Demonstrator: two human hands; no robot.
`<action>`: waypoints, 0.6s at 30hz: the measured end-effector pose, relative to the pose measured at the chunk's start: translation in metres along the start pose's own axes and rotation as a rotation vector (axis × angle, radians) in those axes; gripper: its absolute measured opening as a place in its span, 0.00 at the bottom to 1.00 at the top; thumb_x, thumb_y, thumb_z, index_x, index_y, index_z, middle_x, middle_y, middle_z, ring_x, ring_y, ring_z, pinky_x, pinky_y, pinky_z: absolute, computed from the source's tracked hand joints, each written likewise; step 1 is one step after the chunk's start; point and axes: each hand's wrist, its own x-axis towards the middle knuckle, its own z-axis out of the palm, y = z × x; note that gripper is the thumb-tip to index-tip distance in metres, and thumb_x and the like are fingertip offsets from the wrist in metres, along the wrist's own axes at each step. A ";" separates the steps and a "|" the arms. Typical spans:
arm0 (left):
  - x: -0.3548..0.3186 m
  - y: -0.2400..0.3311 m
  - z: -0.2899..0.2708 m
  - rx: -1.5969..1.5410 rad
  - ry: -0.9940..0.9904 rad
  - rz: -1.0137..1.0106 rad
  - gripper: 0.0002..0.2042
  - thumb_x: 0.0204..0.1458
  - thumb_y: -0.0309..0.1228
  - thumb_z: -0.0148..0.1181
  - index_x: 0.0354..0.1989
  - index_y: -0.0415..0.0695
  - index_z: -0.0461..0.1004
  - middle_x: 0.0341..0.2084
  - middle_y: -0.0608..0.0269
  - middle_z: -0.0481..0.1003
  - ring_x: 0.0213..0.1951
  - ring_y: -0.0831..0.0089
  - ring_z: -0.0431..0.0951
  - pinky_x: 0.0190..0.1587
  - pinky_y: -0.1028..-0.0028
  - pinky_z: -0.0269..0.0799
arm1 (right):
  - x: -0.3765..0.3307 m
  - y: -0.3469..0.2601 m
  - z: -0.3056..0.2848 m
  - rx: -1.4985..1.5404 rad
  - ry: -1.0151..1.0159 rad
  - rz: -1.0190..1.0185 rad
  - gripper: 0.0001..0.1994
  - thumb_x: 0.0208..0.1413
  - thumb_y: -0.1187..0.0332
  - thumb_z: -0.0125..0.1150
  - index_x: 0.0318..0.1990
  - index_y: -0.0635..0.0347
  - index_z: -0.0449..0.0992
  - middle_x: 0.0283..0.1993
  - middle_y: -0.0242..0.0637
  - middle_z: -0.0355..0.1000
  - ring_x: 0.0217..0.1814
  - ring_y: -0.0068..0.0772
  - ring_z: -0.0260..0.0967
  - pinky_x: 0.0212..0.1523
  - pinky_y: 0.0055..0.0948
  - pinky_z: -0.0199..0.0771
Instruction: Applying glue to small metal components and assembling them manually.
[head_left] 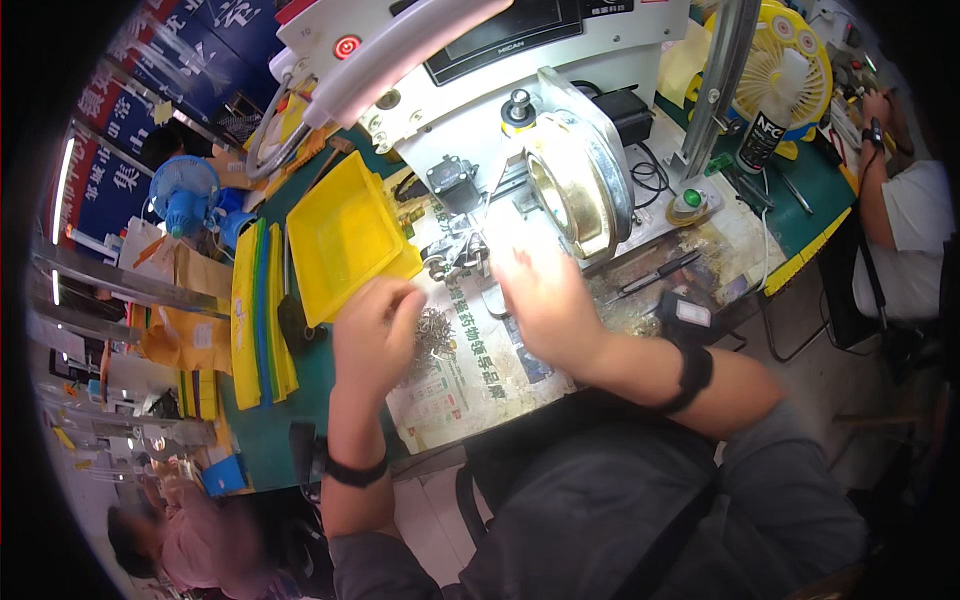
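Observation:
My left hand [378,325] is over the bench beside a loose pile of small metal pieces [433,335]. Its fingers curl in toward the thumb, and anything between them is hidden. My right hand [545,295] reaches up to the white bench machine [520,75], just left of its upright brass-coloured ring [545,195]. Glare washes out the right fingers, so their grip does not show. Between my hands and the machine sits a small metal fixture [455,252], close to the right fingertips.
An empty-looking yellow tray [345,225] leans at left, near yellow and blue strips [262,310]. Printed paper [450,395] covers the bench front. At right lie a pen [660,272], a black bottle [762,140] and a yellow fan [780,70]. Other people sit at both sides.

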 end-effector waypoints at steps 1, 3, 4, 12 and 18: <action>-0.007 0.006 -0.009 -0.004 -0.007 -0.026 0.04 0.51 0.24 0.64 0.35 0.38 0.77 0.30 0.55 0.78 0.33 0.64 0.78 0.37 0.69 0.71 | -0.018 -0.005 -0.007 -0.008 0.011 0.000 0.07 0.70 0.69 0.48 0.39 0.60 0.69 0.26 0.24 0.62 0.25 0.14 0.56 0.26 0.20 0.59; -0.013 0.032 -0.010 -0.086 0.008 0.083 0.05 0.50 0.24 0.64 0.35 0.39 0.78 0.30 0.56 0.78 0.34 0.64 0.79 0.37 0.70 0.72 | -0.050 -0.023 -0.019 0.346 -0.138 0.403 0.06 0.70 0.69 0.50 0.40 0.60 0.69 0.28 0.23 0.62 0.26 0.12 0.55 0.27 0.18 0.57; -0.014 0.046 -0.004 -0.170 0.017 0.192 0.06 0.49 0.23 0.65 0.35 0.39 0.78 0.30 0.57 0.78 0.34 0.65 0.79 0.37 0.70 0.72 | -0.051 -0.024 -0.024 0.341 -0.137 0.406 0.06 0.70 0.69 0.50 0.40 0.60 0.69 0.28 0.23 0.62 0.26 0.12 0.55 0.27 0.18 0.57; -0.007 0.062 0.044 -0.250 0.174 0.376 0.06 0.49 0.21 0.66 0.34 0.40 0.76 0.28 0.55 0.77 0.30 0.58 0.77 0.35 0.67 0.71 | -0.036 -0.032 -0.031 0.564 -0.063 0.381 0.05 0.69 0.69 0.54 0.43 0.60 0.69 0.31 0.25 0.66 0.29 0.10 0.58 0.30 0.15 0.59; -0.008 0.060 0.056 -0.328 0.220 0.406 0.05 0.51 0.22 0.66 0.34 0.40 0.75 0.28 0.55 0.77 0.30 0.58 0.77 0.34 0.67 0.71 | -0.036 -0.029 -0.034 0.375 -0.079 0.320 0.06 0.67 0.69 0.57 0.43 0.62 0.73 0.36 0.26 0.70 0.34 0.12 0.62 0.35 0.19 0.66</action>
